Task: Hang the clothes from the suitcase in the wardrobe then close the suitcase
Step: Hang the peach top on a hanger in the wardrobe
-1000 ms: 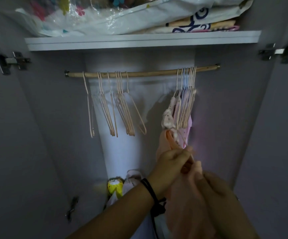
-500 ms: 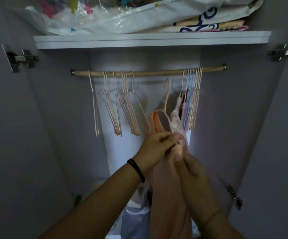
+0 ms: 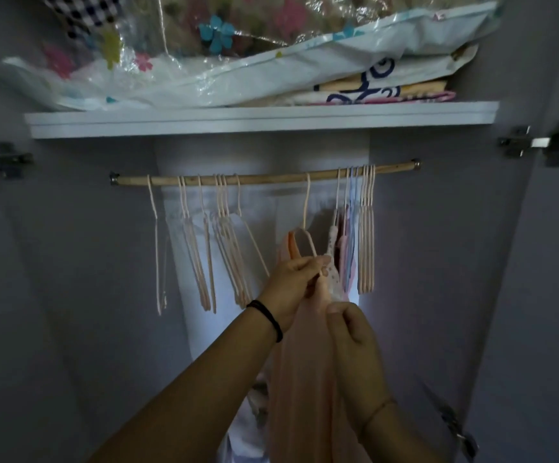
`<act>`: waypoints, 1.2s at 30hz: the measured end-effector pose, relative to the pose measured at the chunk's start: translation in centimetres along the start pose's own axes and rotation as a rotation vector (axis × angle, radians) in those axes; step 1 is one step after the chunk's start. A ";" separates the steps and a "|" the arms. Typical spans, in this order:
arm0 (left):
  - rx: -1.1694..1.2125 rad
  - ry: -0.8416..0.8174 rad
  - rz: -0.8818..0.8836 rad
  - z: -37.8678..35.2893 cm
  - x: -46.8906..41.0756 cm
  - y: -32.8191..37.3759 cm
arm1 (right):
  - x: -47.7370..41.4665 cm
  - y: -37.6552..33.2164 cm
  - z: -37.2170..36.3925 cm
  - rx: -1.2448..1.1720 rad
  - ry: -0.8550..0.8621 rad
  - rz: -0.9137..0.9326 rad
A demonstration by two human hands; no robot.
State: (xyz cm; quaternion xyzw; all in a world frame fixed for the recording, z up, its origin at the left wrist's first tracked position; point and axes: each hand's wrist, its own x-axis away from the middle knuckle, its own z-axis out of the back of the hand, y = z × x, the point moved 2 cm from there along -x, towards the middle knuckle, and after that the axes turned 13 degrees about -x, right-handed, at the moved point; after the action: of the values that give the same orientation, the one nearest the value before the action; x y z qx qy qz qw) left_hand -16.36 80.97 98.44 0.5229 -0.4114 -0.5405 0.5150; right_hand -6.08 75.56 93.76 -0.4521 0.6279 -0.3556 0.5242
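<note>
A peach garment (image 3: 300, 379) hangs on a pale pink hanger (image 3: 306, 208) whose hook sits over the wooden rail (image 3: 264, 178) of the wardrobe. My left hand (image 3: 293, 282) grips the hanger's shoulder and the garment's top. My right hand (image 3: 351, 332) pinches the fabric just below. To the right hang a dotted white garment (image 3: 333, 269) and pink and blue ones on hangers. The suitcase is not in view.
Several empty pink hangers (image 3: 204, 248) hang on the rail's left half, more empty ones (image 3: 366, 242) at its right end. A white shelf (image 3: 258, 120) above carries bagged bedding (image 3: 238, 51). Door hinges (image 3: 535, 143) stick out at both sides. Folded items lie low inside.
The hanger with the peach garment rose from below the rail and its hook now rests over the rail. Both hands went up with it, and my view tilted upward.
</note>
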 end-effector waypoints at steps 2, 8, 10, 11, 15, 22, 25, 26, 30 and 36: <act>0.030 0.009 -0.006 0.5 -1.8 0.5 | -1.7 -0.5 -0.8 -0.010 -0.011 0.011; 0.053 0.006 0.025 1.1 -7.2 2.0 | -6.9 -1.1 -2.9 -0.048 -0.027 0.027; 0.051 0.001 0.039 0.9 -9.0 2.2 | -8.7 -0.6 -3.2 -0.043 -0.008 0.027; 0.051 -0.001 0.043 0.6 -9.8 2.3 | -9.4 -0.3 -3.3 -0.045 -0.001 0.023; 0.061 -0.015 0.066 -0.4 -12.3 1.7 | -11.9 1.0 -3.0 -0.041 0.018 -0.006; 0.052 -0.009 0.126 -1.4 -15.1 -1.1 | -14.3 4.2 -1.5 0.016 0.027 -0.077; -0.001 -0.008 0.127 -2.2 -16.1 -1.5 | -15.1 4.8 -0.7 -0.007 0.049 -0.091; -0.026 -0.005 0.129 -2.6 -16.4 -1.5 | -15.4 4.9 -0.4 -0.016 0.052 -0.096; -0.081 0.004 0.141 -4.2 -17.5 -1.9 | -16.2 5.1 1.1 -0.001 0.071 -0.095; -0.090 0.030 0.134 -5.3 -17.9 -3.1 | -16.9 6.0 3.3 0.052 0.077 -0.005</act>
State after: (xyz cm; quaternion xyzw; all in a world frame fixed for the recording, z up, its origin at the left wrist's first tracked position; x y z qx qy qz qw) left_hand -12.94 99.57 97.35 0.4787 -0.4130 -0.5147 0.5791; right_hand -3.32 93.55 93.23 -0.4260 0.6370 -0.3902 0.5104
